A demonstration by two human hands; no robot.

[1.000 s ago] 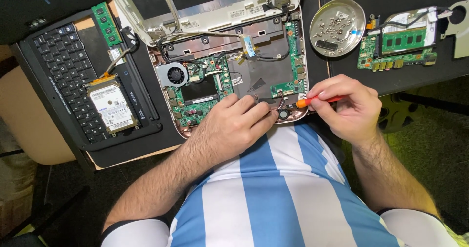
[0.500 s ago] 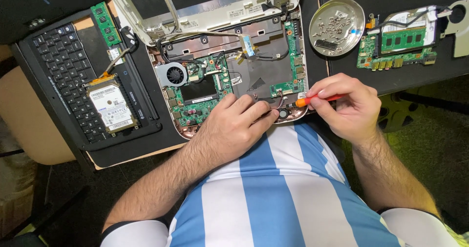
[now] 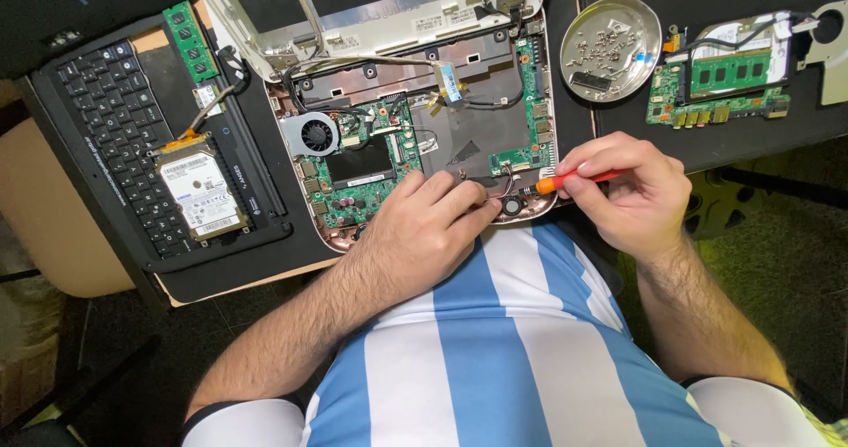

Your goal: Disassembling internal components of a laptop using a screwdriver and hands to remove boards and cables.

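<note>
Worktop (image 3: pixel 618 142): dark, flat and matte; every loose part is carried on it, and its near edge is met by the person's striped shirt.
Laptop base (image 3: pixel 415 138): a white plastic shell with rounded corners, lying open and already stripped of its top cover; the green motherboard (image 3: pixel 353 169), the round fan (image 3: pixel 315 134) and thin cables are exposed. Dismantling is judged to be well along, with the board still seated inside.
Keyboard panel (image 3: pixel 106 138): black, already taken off and laid to the left; a metal-cased hard drive (image 3: pixel 201 191) rests on it, with a green memory stick (image 3: pixel 189 42) just beside.
Spare circuit board (image 3: pixel 720 89): green, rectangular, set apart on the right.
Screw dish (image 3: pixel 611 45): round, shiny metal; many small removed screws are held in it.
Left hand (image 3: pixel 424 235): laid on the base's front edge, fingers curled and pressed down beside a small round part.
Right hand (image 3: pixel 627 191): closed in a pinch around the screwdriver.
Screwdriver (image 3: pixel 565 182): slim, orange-handled, tip pointed into the base's front right corner.
</note>
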